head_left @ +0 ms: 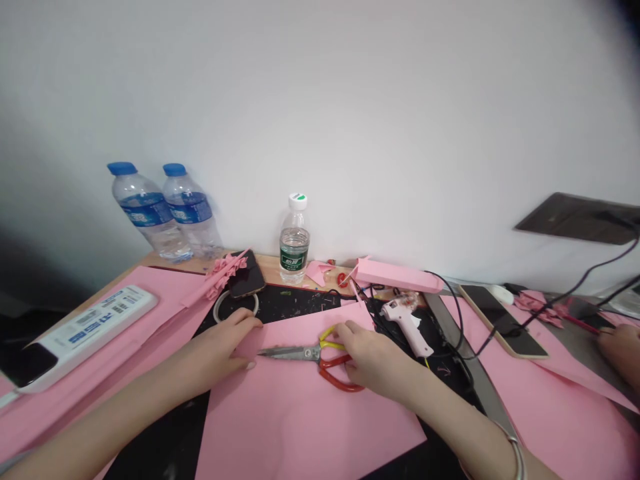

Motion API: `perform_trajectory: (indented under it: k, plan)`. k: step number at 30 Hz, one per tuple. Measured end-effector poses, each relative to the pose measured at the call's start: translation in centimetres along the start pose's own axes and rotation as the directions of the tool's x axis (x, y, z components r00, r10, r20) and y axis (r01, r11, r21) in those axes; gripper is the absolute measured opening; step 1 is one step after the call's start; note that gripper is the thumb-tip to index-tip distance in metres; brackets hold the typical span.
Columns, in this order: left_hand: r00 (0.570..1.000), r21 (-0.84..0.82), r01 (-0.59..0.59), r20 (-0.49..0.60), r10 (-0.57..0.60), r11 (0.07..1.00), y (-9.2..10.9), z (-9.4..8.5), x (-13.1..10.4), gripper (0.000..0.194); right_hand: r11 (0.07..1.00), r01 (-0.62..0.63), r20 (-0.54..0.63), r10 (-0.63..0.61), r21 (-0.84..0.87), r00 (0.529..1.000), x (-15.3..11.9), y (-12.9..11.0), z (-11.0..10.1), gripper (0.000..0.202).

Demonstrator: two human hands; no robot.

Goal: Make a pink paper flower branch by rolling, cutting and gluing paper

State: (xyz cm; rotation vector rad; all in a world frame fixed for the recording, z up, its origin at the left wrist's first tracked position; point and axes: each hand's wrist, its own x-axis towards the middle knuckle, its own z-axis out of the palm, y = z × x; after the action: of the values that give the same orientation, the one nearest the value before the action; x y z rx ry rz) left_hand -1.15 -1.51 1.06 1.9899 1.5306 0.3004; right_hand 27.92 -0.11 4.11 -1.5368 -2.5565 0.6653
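A large pink sheet of paper lies before me on a black mat. Across its upper part lie scissors with one yellow and one red handle, their blades closed and pointing left. My right hand has its fingers round the handles. On the left edge of the sheet rests my left hand, thumb and fingers apart, close to the blade tips. That corner of the paper is partly hidden by the hand.
Behind stand a small water bottle and two larger blue-capped bottles. A glue gun with cables lies right of the sheet. At left is a white power strip-like box; phones lie on both sides. Another person's hand shows far right.
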Motion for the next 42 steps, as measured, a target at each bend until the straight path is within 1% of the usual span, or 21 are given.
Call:
perform_trajectory:
  k: [2, 4, 6, 8, 9, 10, 12, 13, 15, 18, 21, 24, 27, 31, 33, 35, 37, 39, 40, 41, 42]
  plan:
    - [1.0, 0.009, 0.003, 0.0, -0.003, 1.0, -0.3, 0.1, 0.1, 0.038, 0.995, 0.036, 0.029, -0.034, -0.091, 0.999, -0.1, -0.1, 0.9, 0.039]
    - [1.0, 0.008, 0.018, 0.004, -0.018, 1.0, -0.5, 0.1, 0.2, 0.042, 0.985, 0.065, 0.059, -0.056, -0.16, 0.997, 0.0, 0.0, 0.8, 0.039]
    - [0.999, -0.002, 0.033, 0.013, -0.033, 0.999, -0.5, 0.0, 0.3, 0.045, 0.976, 0.086, 0.071, -0.073, -0.198, 0.995, 0.0, 0.3, -0.4, 0.038]
    - [0.999, -0.013, 0.039, 0.02, -0.038, 0.999, -0.4, -0.1, 0.4, 0.047, 0.971, 0.077, 0.045, -0.069, -0.227, 0.997, 0.0, 1.2, -2.3, 0.036]
    - [0.999, -0.015, 0.042, 0.023, -0.041, 0.999, -0.4, -0.2, 0.4, 0.047, 0.97, 0.067, 0.012, -0.066, -0.235, 0.998, -0.1, 1.8, -3.5, 0.037]
    - [0.999, -0.014, 0.045, 0.027, -0.045, 0.999, -0.3, -0.2, 0.4, 0.047, 0.967, 0.038, -0.075, -0.059, -0.253, 0.995, 0.0, 2.5, -4.8, 0.035]
    - [0.998, -0.009, 0.051, 0.033, -0.05, 0.999, -0.3, -0.3, 0.4, 0.05, 0.962, -0.009, -0.22, -0.053, -0.271, 0.974, 0.3, 4.3, -7.2, 0.034]
    - [0.998, -0.006, 0.053, 0.034, -0.053, 0.999, -0.3, -0.3, 0.5, 0.051, 0.957, -0.044, -0.271, -0.037, -0.286, 0.962, 0.7, 5.3, -8.3, 0.033]
    - [0.998, -0.004, 0.056, 0.032, -0.056, 0.998, -0.4, -0.3, 0.7, 0.053, 0.943, -0.071, -0.344, -0.048, -0.325, 0.938, 1.8, 7.3, -9.9, 0.026]
    - [0.998, -0.001, 0.059, 0.029, -0.059, 0.998, -0.4, -0.3, 1.0, 0.055, 0.939, -0.099, -0.373, -0.033, -0.329, 0.927, 4.1, 9.5, -10.9, 0.029]
    - [0.997, 0.014, 0.068, 0.027, -0.068, 0.998, -0.3, -0.3, 1.4, 0.057, 0.945, -0.088, -0.357, -0.032, -0.316, 0.933, 6.4, 10.4, -10.4, 0.032]
    - [0.997, 0.032, 0.07, 0.041, -0.071, 0.997, 0.0, -0.4, 1.6, 0.054, 0.955, -0.051, -0.333, -0.051, -0.292, 0.942, 8.1, 10.4, -9.2, 0.034]
    - [0.996, 0.064, 0.074, 0.051, -0.077, 0.995, 0.7, -0.7, 1.7, 0.047, 0.968, -0.032, -0.312, -0.05, -0.25, 0.949, 9.1, 10.5, -7.8, 0.03]
    - [0.998, 0.148, 0.056, 0.007, -0.057, 0.987, 1.7, -1.1, 1.7, 0.041, 0.984, -0.033, -0.294, -0.02, -0.175, 0.956, 9.5, 10.7, -6.3, 0.028]
    - [0.998, 0.179, 0.063, -0.018, -0.061, 0.982, 1.9, -1.1, 1.7, 0.039, 0.989, -0.049, -0.318, 0.002, -0.141, 0.948, 9.2, 10.4, -6.0, 0.027]
    - [0.996, 0.189, 0.088, -0.029, -0.084, 0.978, 1.9, -1.0, 1.7, 0.04, 0.992, -0.07, -0.366, 0.026, -0.107, 0.93, 8.4, 9.8, -5.9, 0.027]
    - [0.993, 0.197, 0.113, -0.043, -0.106, 0.974, 1.7, -1.0, 1.7, 0.049, 0.995, -0.08, -0.405, 0.047, -0.065, 0.913, 7.2, 9.0, -5.7, 0.03]
    - [0.995, 0.185, 0.101, -0.042, -0.095, 0.978, 1.5, -1.0, 1.6, 0.057, 0.997, -0.079, -0.407, 0.069, -0.009, 0.911, 5.6, 8.1, -5.2, 0.029]
    - [0.997, 0.169, 0.075, -0.031, -0.071, 0.983, 1.4, -1.1, 1.5, 0.055, 0.996, -0.086, -0.401, 0.088, 0.023, 0.912, 4.7, 7.8, -4.8, 0.026]
    - [0.999, 0.15, 0.041, -0.015, -0.039, 0.988, 1.4, -1.3, 1.5, 0.048, 0.994, -0.091, -0.387, 0.104, 0.052, 0.916, 3.8, 7.5, -4.4, 0.023]
    - [1.0, 0.133, 0.007, 0.0, -0.007, 0.991, 1.4, -1.5, 1.4, 0.036, 0.992, -0.096, -0.377, 0.119, 0.08, 0.919, 2.9, 7.2, -3.8, 0.021]
